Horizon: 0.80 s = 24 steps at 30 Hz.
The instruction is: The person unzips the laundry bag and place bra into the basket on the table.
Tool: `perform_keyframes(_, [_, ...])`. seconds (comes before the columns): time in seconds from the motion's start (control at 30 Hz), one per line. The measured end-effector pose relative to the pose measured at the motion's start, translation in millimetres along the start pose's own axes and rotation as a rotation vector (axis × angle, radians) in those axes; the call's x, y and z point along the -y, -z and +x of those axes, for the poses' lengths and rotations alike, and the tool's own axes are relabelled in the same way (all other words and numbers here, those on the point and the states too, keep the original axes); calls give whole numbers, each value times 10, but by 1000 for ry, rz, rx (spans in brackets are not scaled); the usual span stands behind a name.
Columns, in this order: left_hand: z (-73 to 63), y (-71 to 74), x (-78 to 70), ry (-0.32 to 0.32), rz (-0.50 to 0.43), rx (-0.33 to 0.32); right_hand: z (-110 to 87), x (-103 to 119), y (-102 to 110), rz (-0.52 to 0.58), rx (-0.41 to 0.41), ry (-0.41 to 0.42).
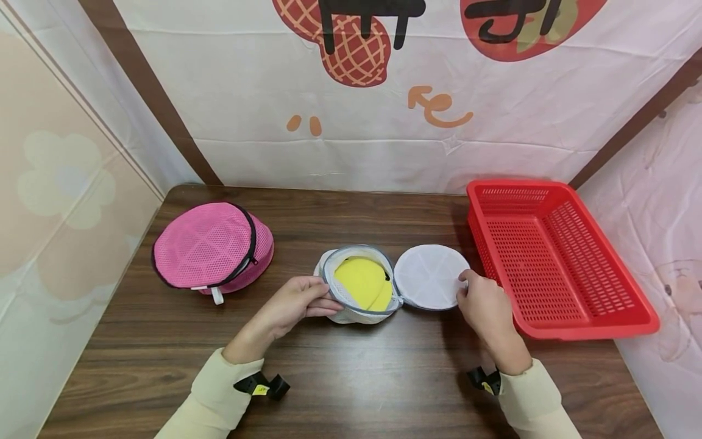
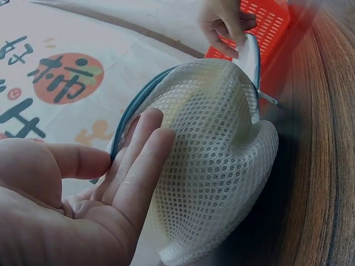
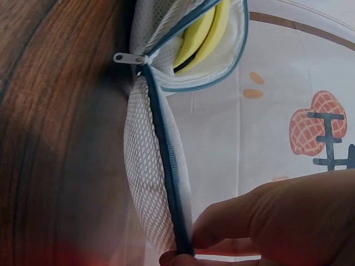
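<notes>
A small white mesh laundry bag (image 1: 359, 316) with a blue-grey zipper rim lies unzipped on the table. Inside sits a rounded yellow item (image 1: 362, 281), folded in layers with a dark bit at its edge. My left hand (image 1: 300, 299) pinches the bag's rim on its left side, the other fingers lying along the outer mesh (image 2: 211, 160). Folded out to the right is the bag's round lid (image 1: 430, 274), and my right hand (image 1: 488, 305) pinches its far edge between thumb and fingers. The zipper pull (image 3: 128, 58) hangs where lid and bag join.
To the left stands a pink mesh laundry bag (image 1: 205, 244) with black trim and a white tab. A red plastic basket (image 1: 614, 332) occupies the right side, close beside my right hand. A printed cloth (image 1: 241, 91) hangs behind the wooden table (image 1: 351, 384).
</notes>
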State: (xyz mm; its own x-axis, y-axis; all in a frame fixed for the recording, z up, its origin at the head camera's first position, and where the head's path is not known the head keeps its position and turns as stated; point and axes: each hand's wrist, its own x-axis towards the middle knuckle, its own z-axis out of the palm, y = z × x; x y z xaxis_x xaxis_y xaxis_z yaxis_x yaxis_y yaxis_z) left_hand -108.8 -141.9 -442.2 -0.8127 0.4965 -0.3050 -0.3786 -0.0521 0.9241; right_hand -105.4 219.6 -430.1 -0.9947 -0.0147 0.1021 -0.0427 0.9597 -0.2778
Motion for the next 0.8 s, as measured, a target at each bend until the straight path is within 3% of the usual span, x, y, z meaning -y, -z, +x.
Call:
perform_keyframes(0.27, [5,-6,2,-4,0,2,-8,-45,-97,-42,112,-65])
perform_keyframes(0.8, [31,-23,13,-4,-2,17,-68,-102,-304,-68,100,-38])
